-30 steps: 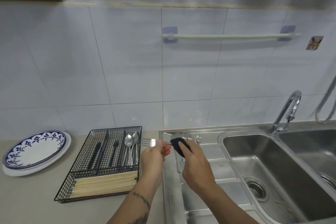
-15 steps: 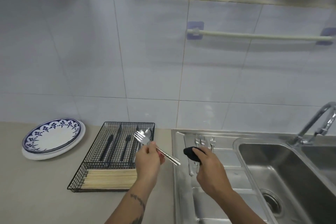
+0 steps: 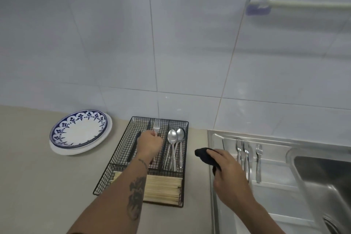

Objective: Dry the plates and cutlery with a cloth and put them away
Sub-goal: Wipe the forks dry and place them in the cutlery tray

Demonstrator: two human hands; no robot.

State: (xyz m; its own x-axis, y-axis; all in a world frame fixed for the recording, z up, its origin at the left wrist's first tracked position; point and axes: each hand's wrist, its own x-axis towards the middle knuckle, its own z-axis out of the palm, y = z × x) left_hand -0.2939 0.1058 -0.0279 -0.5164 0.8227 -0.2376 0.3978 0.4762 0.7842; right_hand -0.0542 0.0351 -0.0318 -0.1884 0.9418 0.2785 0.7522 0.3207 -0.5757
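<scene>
My left hand (image 3: 149,143) grips a silver fork (image 3: 156,128) low over the middle compartment of the black wire cutlery tray (image 3: 121,146), tines toward the wall. Spoons (image 3: 175,138) lie in the tray's right compartment, dark-handled cutlery (image 3: 137,138) in its left one. My right hand (image 3: 230,173) holds a dark cloth (image 3: 206,156) at the drainboard's left edge. Three forks (image 3: 246,155) lie on the steel drainboard (image 3: 269,167). A blue-patterned plate (image 3: 79,129) tops a stack of white plates on the counter at left.
A bundle of wooden chopsticks (image 3: 161,188) fills the tray's front section. The sink basin (image 3: 326,182) is at the far right. A towel rail (image 3: 296,4) is fixed to the tiled wall. Beige countertop (image 3: 38,186) stretches to the left.
My left hand carried the fork away from the cloth and leftward down into the tray. My right hand kept the cloth near the drainboard edge. The camera tilted down and left.
</scene>
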